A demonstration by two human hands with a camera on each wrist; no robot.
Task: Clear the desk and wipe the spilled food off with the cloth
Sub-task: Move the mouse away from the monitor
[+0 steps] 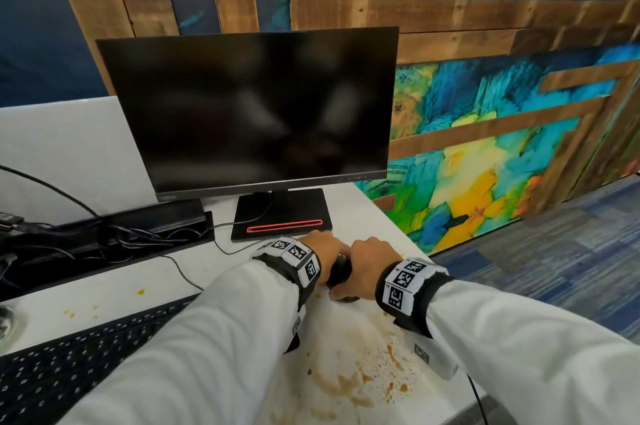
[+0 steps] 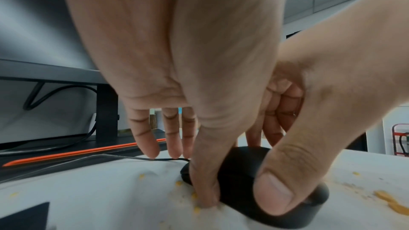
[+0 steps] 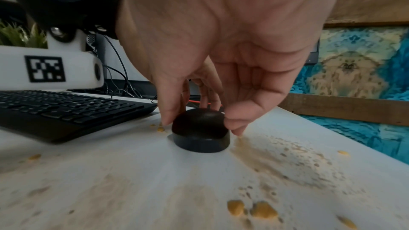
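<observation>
Smeared brown-and-yellow spilled food [image 1: 363, 386] lies closest to you on the white desk top [image 1: 104, 300], between your two white-sleeved forearms, which reach forward and converge just ahead of it. Your black keyboard with white lettering [image 1: 86, 341] sits partly under your left forearm, with a few yellow crumbs on the desk beyond it. Each wrist wears a band of black-and-white coded markers.

Your right hand [image 1: 367, 263] arches palm-down over the small black computer mouse [image 3: 200, 133], thumb on one side and fingertips on the other, gripping it as it sits on the desk at the far edge of the spill. Your left hand [image 1: 320, 246] lies just beside it, palm down: its thumb presses the mouse's left flank while its other fingers [image 2: 150, 139] stretch straight down, their tips touching the thin black mouse cable [image 2: 166, 159] on the desk.

Past your hands stands the dark, switched-off flat monitor [image 1: 249, 109] on its black base with a red-outlined slot [image 1: 284, 227]. Behind it runs the painted wall with wooden slats [image 1: 485, 95].
</observation>
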